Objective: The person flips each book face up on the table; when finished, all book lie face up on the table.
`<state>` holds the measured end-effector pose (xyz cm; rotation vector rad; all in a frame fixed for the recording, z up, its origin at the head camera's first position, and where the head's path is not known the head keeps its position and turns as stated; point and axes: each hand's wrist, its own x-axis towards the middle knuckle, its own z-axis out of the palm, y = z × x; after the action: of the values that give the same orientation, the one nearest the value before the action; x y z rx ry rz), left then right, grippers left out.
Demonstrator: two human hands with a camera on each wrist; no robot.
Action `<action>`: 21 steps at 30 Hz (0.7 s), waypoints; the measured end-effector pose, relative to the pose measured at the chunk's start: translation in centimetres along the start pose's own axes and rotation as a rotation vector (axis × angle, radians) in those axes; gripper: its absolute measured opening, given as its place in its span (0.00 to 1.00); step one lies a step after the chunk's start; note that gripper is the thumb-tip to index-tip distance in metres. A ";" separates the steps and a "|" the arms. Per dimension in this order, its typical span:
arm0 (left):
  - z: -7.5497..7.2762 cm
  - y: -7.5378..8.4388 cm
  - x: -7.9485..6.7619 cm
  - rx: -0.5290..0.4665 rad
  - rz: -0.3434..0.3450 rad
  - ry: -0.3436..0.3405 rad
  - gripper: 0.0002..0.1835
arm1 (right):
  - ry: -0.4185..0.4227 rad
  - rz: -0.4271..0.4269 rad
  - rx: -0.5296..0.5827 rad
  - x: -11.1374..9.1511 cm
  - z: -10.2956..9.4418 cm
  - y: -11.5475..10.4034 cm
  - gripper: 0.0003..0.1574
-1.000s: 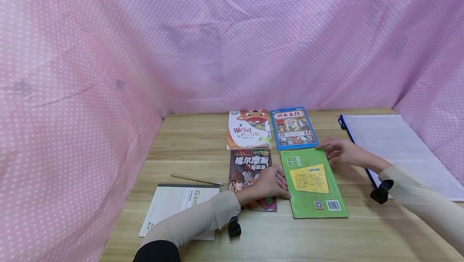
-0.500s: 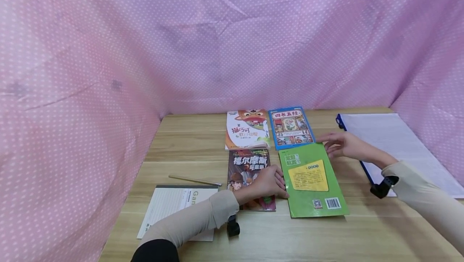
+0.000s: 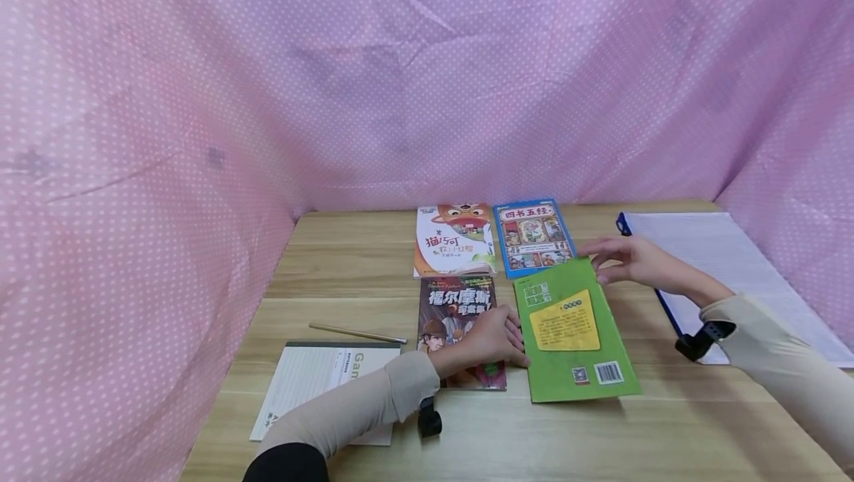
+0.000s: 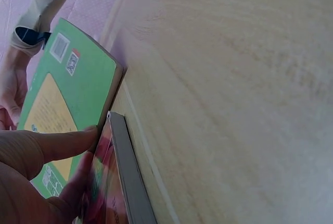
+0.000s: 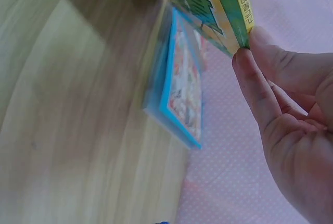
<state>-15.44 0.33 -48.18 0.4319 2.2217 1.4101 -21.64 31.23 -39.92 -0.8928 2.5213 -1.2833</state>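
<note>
A green book (image 3: 570, 334) lies back cover up on the wooden table (image 3: 667, 423), its far end raised off the wood. My right hand (image 3: 603, 263) pinches its far right corner, and the right wrist view shows fingertips (image 5: 244, 60) at the corner of the green book (image 5: 208, 0). My left hand (image 3: 510, 337) rests flat on a dark detective book (image 3: 457, 304). Its fingers touch the green book's left edge. In the left wrist view a finger (image 4: 67, 140) lies against the green book (image 4: 67, 94), beside the dark book (image 4: 112, 182).
Behind lie a white and orange cat book (image 3: 456, 239) and a blue book (image 3: 532, 236) (image 5: 182, 88). A pencil (image 3: 356, 333) and a lined notepad (image 3: 320, 385) are at the left, and a white zip pouch (image 3: 727, 267) at the right. Pink dotted cloth (image 3: 200, 133) walls three sides.
My right hand has raised the green book's far end off the table, and the book now tilts up over the blue book's near edge. My left hand has stayed put.
</note>
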 end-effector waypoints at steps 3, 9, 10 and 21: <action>0.0 0.1 -0.1 0.011 -0.005 -0.001 0.27 | -0.006 -0.030 0.022 0.3 0.0 -0.5 0.29; 0.0 0.5 -0.1 0.032 -0.007 0.013 0.27 | -0.005 -0.022 0.003 1.0 0.0 -1.2 0.30; 0.1 0.6 -0.1 0.034 -0.007 0.017 0.27 | -0.005 -0.012 -0.002 1.1 0.0 -1.2 0.30; 0.3 0.7 -0.1 0.025 -0.023 0.034 0.25 | -0.011 0.013 0.014 2.3 0.6 -2.4 0.30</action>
<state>-15.22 0.77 -47.65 0.3929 2.2664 1.3892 -22.24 28.43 -38.13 -0.8770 2.5028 -1.2871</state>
